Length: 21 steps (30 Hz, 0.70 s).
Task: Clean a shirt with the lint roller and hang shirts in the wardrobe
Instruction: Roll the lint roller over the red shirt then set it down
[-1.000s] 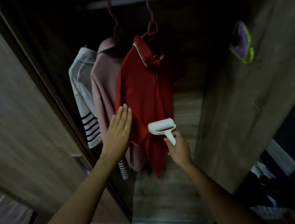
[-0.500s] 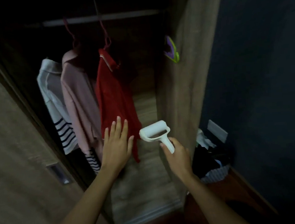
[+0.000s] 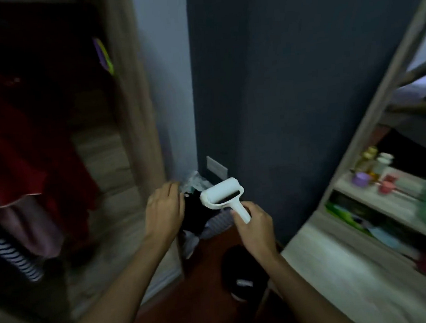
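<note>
Right hand (image 3: 254,228) grips lint roller (image 3: 222,195) by handle; left hand (image 3: 163,212) empty, fingers relaxed. Red shirt (image 3: 25,155) hangs in wardrobe (image 3: 136,111). Rolling looks finished; next likely set roller on shelf (image 3: 378,199).

The red shirt (image 3: 25,150) is cut off by the left edge and blurred. The shelf items (image 3: 376,174) are smeared beyond identification. The left hand's (image 3: 163,211) fingertips are blurred.

Two bare forearms, no sleeves in view. Left hand (image 3: 163,211) and right hand (image 3: 254,226) both bare: no gloves, rings, watch or bands visible. Frame blurred, so finer detail unclear.
</note>
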Motion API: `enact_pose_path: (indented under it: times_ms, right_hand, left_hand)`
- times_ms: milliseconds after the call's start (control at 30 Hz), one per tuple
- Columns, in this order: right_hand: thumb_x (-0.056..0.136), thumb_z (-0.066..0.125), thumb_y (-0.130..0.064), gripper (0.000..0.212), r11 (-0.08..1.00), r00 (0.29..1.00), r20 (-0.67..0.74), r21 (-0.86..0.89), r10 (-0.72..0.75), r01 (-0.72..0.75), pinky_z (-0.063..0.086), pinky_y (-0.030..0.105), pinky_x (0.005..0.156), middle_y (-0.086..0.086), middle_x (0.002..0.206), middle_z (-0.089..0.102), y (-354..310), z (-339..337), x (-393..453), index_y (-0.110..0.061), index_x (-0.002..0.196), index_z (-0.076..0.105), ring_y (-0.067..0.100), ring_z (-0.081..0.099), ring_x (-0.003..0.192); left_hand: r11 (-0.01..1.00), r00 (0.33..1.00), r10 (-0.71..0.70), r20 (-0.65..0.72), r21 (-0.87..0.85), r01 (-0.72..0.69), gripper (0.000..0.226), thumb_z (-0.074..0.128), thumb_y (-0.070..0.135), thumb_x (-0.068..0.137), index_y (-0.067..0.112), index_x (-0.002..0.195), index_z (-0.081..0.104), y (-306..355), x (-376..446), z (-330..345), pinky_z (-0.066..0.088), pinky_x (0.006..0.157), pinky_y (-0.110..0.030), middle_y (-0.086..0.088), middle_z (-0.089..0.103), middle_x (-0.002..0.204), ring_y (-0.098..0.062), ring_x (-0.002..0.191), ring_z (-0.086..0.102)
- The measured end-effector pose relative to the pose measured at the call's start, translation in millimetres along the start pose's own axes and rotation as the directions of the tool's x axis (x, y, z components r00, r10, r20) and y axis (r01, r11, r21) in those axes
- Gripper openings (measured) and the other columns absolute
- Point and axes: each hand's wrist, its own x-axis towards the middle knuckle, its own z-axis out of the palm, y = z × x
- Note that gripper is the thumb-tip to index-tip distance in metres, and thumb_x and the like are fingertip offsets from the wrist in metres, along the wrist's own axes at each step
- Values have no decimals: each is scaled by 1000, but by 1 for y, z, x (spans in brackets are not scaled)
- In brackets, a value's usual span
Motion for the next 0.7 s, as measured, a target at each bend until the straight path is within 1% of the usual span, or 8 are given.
enact_pose_path:
  times_ms: [167, 267, 333, 433, 500, 567, 633, 700]
  right_hand:
    - [85, 62, -37, 13, 986, 991, -10, -98, 135, -135, 48, 30, 66, -10, 85, 64, 104, -108, -25, -29, 95, 59, 8, 59, 77]
    - [85, 59, -37, 16, 963, 974, -5, -143, 228, -227, 49, 32, 69, -11, 88, 64, 160, -159, -40, -28, 98, 58, 11, 60, 81]
    - [86, 56, -41, 17, 937, 951, -13, -164, 309, -307, 49, 31, 71, -11, 88, 63, 191, -186, -51, -28, 97, 56, 11, 61, 82]
    - [90, 54, -44, 18, 892, 913, -21, -203, 408, -404, 45, 29, 66, -9, 83, 61, 234, -217, -75, -28, 93, 48, 13, 59, 76]
    - [90, 52, -46, 22, 861, 886, -44, -219, 461, -459, 51, 34, 67, -7, 83, 63, 263, -228, -91, -25, 95, 48, 15, 63, 75]
    - [91, 50, -47, 27, 844, 870, -53, -218, 490, -489, 54, 36, 71, -5, 86, 65, 286, -232, -103, -22, 102, 50, 16, 65, 78]
    - [93, 50, -44, 29, 823, 848, -46, -218, 528, -524, 49, 31, 70, -4, 89, 63, 299, -231, -108, -18, 106, 51, 17, 63, 81]
    - [94, 51, -42, 29, 809, 838, -57, -236, 542, -539, 44, 29, 68, 1, 90, 64, 310, -228, -110, -15, 105, 51, 22, 63, 83]
  left_hand:
    - [989, 998, 47, -31, -137, -51, 27, 43, 26, 91, 10, 95, 65, 149, -21, 53, 50, 65, -38, -10, 65, 87, -31, 74, 62]
    - [982, 999, 47, 19, -186, -42, 23, 45, 27, 91, 12, 89, 62, 229, -45, 79, 48, 62, -37, -8, 62, 80, -29, 70, 60]
    - [974, 995, 36, 89, -225, -15, 25, 41, 29, 92, 14, 87, 61, 270, -61, 97, 47, 62, -36, -7, 62, 77, -28, 70, 61]
    - [967, 977, 34, 211, -255, 22, 29, 36, 30, 93, 16, 90, 61, 319, -84, 119, 48, 66, -37, -5, 62, 79, -26, 74, 62]
    - [970, 959, 54, 278, -243, 16, 29, 37, 30, 93, 16, 94, 63, 344, -97, 133, 50, 66, -36, -4, 63, 81, -25, 74, 62]
    - [973, 937, 78, 341, -232, 4, 26, 45, 25, 90, 14, 102, 65, 362, -108, 150, 52, 71, -34, -5, 67, 88, -24, 80, 64]
    - [974, 901, 94, 424, -228, 5, 29, 48, 19, 86, 10, 108, 65, 374, -119, 167, 53, 78, -35, -8, 68, 96, -27, 87, 66]
    - [981, 851, 98, 515, -192, 3, 37, 43, 21, 83, 8, 110, 65, 382, -130, 181, 54, 81, -38, -11, 69, 102, -30, 91, 66]
